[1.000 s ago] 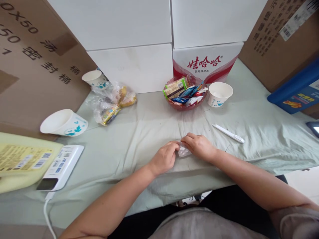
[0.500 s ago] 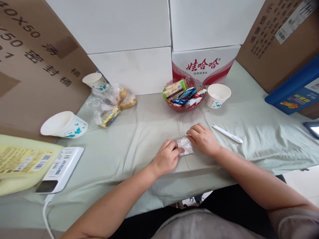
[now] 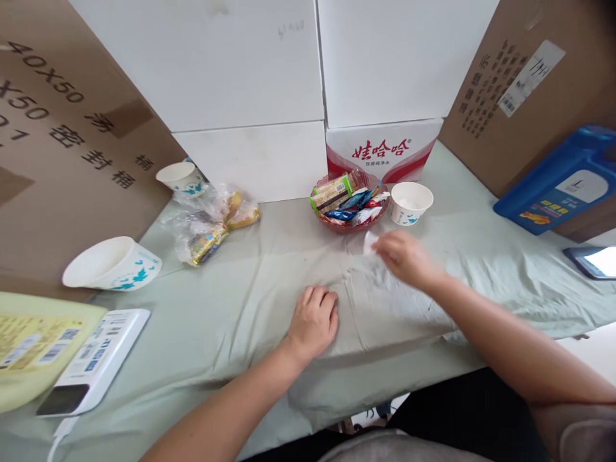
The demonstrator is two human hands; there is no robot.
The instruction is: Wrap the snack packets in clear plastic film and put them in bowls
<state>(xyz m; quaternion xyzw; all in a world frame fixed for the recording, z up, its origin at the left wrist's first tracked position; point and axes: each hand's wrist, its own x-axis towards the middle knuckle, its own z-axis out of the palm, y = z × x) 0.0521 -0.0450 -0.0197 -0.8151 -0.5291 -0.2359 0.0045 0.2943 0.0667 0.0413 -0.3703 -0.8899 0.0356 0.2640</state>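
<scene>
My right hand [image 3: 407,256] is raised a little over the table, blurred by motion, and pinches a small clear-wrapped sweet [image 3: 369,242] between its fingertips. The sweet hangs just in front of the red glass bowl [image 3: 351,226], which holds several wrapped snacks. A white paper cup [image 3: 410,203] stands right of the bowl. My left hand [image 3: 314,319] rests on the pale green tablecloth [image 3: 250,282] with its fingers curled and nothing in it.
A tipped paper cup [image 3: 110,263] and another cup [image 3: 179,175] stand at the left, beside a clear bag of snacks [image 3: 212,221]. White device [image 3: 91,362] and yellow pack [image 3: 29,340] lie front left. Cardboard and white boxes wall the back. Blue jug [image 3: 558,186] and a phone [image 3: 594,262] are at right.
My right hand lifted the small wrapped sweet off the cloth and carried it away toward the red bowl. My left hand let go of it and stayed on the cloth. The pen is hidden now.
</scene>
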